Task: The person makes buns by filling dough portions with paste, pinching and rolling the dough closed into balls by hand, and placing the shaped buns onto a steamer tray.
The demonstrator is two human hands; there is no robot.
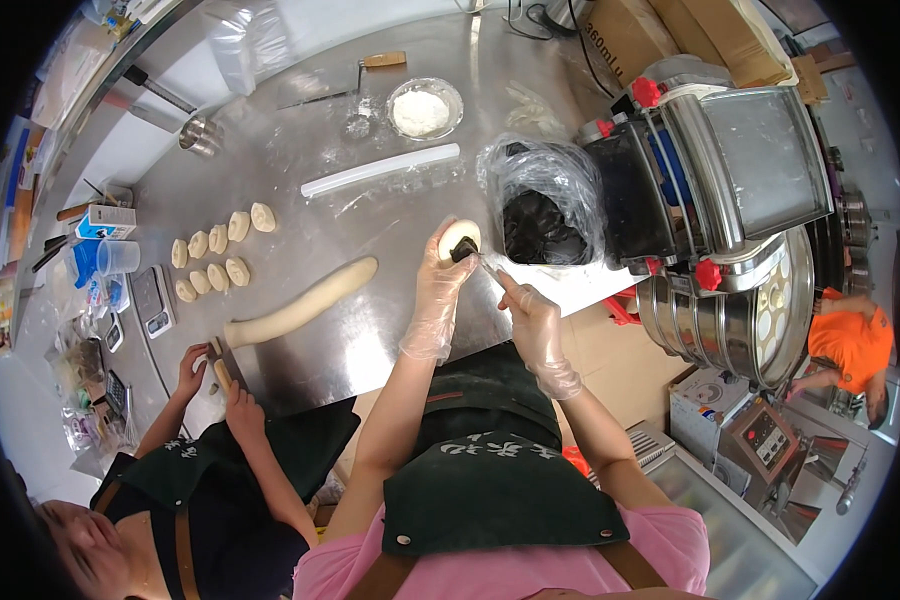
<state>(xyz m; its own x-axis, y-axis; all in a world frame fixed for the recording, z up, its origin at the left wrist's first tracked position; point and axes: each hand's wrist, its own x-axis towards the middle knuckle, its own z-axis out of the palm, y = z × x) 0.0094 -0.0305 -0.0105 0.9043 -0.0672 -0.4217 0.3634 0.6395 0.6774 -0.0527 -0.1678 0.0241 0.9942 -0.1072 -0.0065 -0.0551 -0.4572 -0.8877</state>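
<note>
A broad grey stainless-steel worktable [355, 335] bears the work. At two o'clock of centre stands a silver-and-black rolling machine with red knobs [710, 160]; between one and two, a clear plastic bag [565, 172] containing a black paste-like mass [542, 228]. A long, pale dough log [300, 308] lies at nine. The clear-gloved right hand [535, 318] and left hand [438, 280] converge near twelve, at a round cream-white dough piece [457, 230], a slim metal utensil [491, 269] and a small black lump [463, 250]. Assessed risk: tearing, should the utensil press too hard; spillage, should the left hand tilt. Fingers: left, curled part-way around the dough piece, supporting it; right, closed on the utensil. Utensil-to-lump contact cannot be confirmed.
</note>
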